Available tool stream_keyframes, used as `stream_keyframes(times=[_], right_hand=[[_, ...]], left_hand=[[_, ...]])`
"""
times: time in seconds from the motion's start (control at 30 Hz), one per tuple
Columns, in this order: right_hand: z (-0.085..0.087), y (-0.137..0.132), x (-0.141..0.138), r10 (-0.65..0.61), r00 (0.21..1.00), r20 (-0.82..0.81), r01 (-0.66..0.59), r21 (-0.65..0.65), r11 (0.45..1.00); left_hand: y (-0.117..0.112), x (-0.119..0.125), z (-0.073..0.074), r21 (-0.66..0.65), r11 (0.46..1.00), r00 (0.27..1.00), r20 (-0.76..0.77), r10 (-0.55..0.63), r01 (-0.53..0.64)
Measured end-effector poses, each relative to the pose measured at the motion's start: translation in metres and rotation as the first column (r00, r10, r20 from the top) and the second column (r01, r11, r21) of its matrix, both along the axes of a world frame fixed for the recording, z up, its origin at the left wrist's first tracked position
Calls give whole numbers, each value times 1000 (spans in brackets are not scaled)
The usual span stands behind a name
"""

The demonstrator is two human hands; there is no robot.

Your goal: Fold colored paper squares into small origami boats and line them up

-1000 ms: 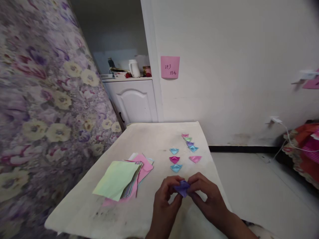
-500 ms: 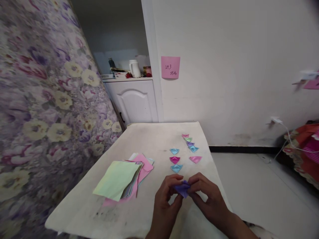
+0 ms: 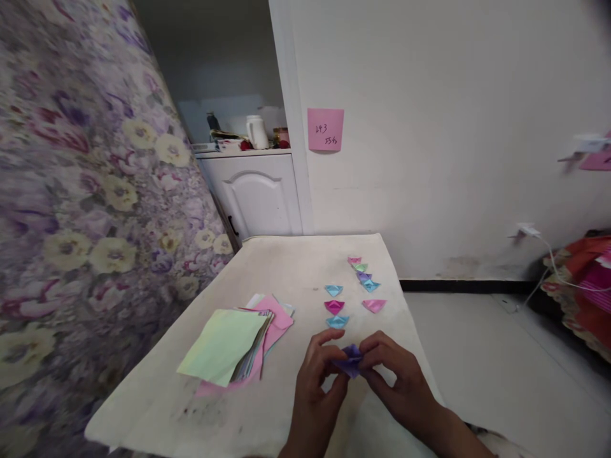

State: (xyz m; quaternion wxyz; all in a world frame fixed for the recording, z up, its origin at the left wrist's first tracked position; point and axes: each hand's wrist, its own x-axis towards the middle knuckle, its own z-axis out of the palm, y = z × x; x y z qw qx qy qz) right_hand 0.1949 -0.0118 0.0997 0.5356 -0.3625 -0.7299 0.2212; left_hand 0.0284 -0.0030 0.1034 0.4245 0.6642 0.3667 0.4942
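Note:
A small purple folded paper boat (image 3: pixel 352 361) is held up near the front of the table between both hands. My left hand (image 3: pixel 319 375) pinches its left end, with the index finger raised a little. My right hand (image 3: pixel 395 372) grips the right end between thumb and fingers. Just beyond the hands sit a light-blue paper boat (image 3: pixel 338 322), a magenta one (image 3: pixel 335 307) and another blue one (image 3: pixel 333 290) in a column. To their right lies a pink paper boat (image 3: pixel 374 306), with several more overlapping in a row behind it. The fingers hide parts of the purple paper.
On the left of the cloth-covered table (image 3: pixel 286 267) lies a loose stack of coloured paper sheets (image 3: pixel 226 343), pale green on top. A floral curtain (image 3: pixel 95 210) hangs at the left. Behind are a white cabinet (image 3: pixel 260 191) and a wall with a pink note (image 3: pixel 325 130).
My left index finger has lifted away from the purple paper boat, which looks slightly more spread at the top. Both hands stay in nearly the same place.

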Motion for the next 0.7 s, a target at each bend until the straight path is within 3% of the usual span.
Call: stream_keyframes(times=[0.7], right_hand=[[1, 0, -1, -17, 1000, 13, 17, 20, 1000]], left_hand=[[1, -1, 0, 12, 1000, 999, -49, 8, -7]])
